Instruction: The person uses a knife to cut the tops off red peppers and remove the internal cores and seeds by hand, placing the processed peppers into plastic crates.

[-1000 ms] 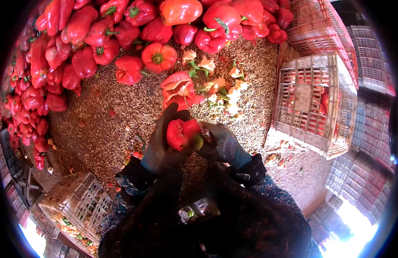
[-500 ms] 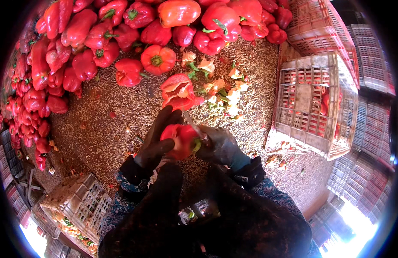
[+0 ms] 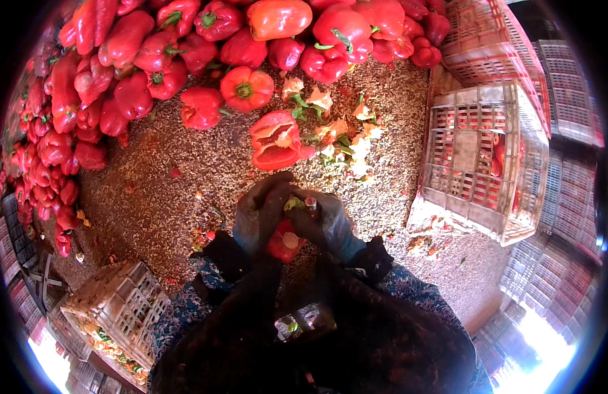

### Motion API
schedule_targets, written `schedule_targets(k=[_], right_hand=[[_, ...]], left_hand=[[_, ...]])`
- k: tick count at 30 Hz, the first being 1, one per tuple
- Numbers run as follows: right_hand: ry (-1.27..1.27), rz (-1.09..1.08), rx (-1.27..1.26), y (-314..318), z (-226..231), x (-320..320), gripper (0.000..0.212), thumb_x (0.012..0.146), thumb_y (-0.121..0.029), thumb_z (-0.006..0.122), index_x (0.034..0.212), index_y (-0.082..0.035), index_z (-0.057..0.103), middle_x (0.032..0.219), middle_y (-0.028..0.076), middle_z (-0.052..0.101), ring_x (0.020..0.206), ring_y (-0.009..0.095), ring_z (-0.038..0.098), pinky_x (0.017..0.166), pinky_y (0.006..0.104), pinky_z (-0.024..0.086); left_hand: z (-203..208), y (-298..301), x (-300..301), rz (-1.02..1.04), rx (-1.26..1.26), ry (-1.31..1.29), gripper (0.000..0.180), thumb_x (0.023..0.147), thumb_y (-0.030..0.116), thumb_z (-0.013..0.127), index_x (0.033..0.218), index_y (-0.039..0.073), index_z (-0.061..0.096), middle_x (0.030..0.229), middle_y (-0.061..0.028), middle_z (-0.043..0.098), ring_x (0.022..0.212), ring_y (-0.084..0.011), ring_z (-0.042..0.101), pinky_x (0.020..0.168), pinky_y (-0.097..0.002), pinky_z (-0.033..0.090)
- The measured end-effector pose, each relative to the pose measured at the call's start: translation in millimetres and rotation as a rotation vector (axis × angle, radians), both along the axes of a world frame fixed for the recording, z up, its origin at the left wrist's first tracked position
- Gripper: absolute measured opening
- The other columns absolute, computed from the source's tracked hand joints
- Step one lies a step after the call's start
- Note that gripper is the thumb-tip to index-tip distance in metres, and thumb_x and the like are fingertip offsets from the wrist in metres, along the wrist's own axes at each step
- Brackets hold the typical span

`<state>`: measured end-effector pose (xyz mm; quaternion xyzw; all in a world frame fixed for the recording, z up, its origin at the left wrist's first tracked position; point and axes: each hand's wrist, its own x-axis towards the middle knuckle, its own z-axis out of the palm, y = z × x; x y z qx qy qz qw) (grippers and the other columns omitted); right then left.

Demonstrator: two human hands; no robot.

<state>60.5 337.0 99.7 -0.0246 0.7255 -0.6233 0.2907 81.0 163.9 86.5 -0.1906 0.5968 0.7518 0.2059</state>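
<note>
Both gloved hands meet low in the middle, close around a red bell pepper (image 3: 285, 244). My left hand (image 3: 255, 209) is closed on the pepper's left side, fingers curled over the top. My right hand (image 3: 330, 220) is closed against its right side, and the pale end of a small knife (image 3: 310, 203) shows at its fingers; the blade is mostly hidden. A green stem piece (image 3: 293, 204) sticks up between the hands. Just beyond them lies a cut-open red pepper (image 3: 276, 140) with its hollow facing up. To its right lie cut-out cores and stems (image 3: 343, 141).
A large heap of whole red peppers (image 3: 133, 65) spreads across the far side and left. A pale plastic crate (image 3: 471, 157) with red pieces inside stands at right, beside stacked crates (image 3: 494, 46). Another crate (image 3: 120, 308) with scraps is at lower left. Seed-like bits cover the ground (image 3: 179, 157).
My hands have drawn together around the pepper, which is lower and more covered. The knife blade, visible before, is now mostly hidden. My left fingers have folded in.
</note>
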Motion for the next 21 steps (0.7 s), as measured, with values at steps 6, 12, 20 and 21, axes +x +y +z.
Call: schedule_targets(k=[6,12,20,21], right_hand=[[-0.381,-0.210,-0.104,-8,-3,-10,0.026,0.095,-0.026,0.067,0.100,-0.001,0.070,0.071,0.009,0.069,0.059,0.013,0.064,0.052,0.0299,0.049],[-0.047,-0.468,0.016,14,-6,-58,0.027,0.097,-0.022,0.064,0.116,-0.003,0.066,0.069,0.004,0.067,0.051,0.012,0.060,0.045,0.0269,0.043],[0.185,0.290,0.226,48,-25,-14,0.044,0.089,-0.016,0.073,0.132,-0.015,0.065,0.091,0.007,0.073,0.075,0.015,0.069,0.066,0.0303,0.056],[0.174,0.285,0.185,34,-37,4,0.046,0.089,-0.019,0.073,0.133,-0.015,0.064,0.092,0.009,0.073,0.077,0.016,0.069,0.068,0.0323,0.056]], left_hand=[[-11,5,2,0.289,0.273,-0.018,0.044,0.105,0.029,0.053,0.132,-0.005,0.055,0.117,-0.0117,0.066,0.108,-0.0164,0.061,0.094,-0.0330,0.050],[-28,-8,-7,0.250,0.195,-0.001,0.052,0.105,0.037,0.048,0.139,-0.002,0.048,0.120,-0.0129,0.064,0.110,-0.0211,0.060,0.094,-0.0358,0.051],[-75,-16,-3,0.263,0.125,0.058,0.048,0.105,0.031,0.049,0.141,0.000,0.046,0.121,-0.0117,0.063,0.108,-0.0200,0.059,0.096,-0.0358,0.051],[-80,-17,-5,0.365,0.285,-0.041,0.048,0.104,0.030,0.050,0.142,0.000,0.046,0.123,-0.0119,0.063,0.110,-0.0197,0.060,0.096,-0.0359,0.052]])
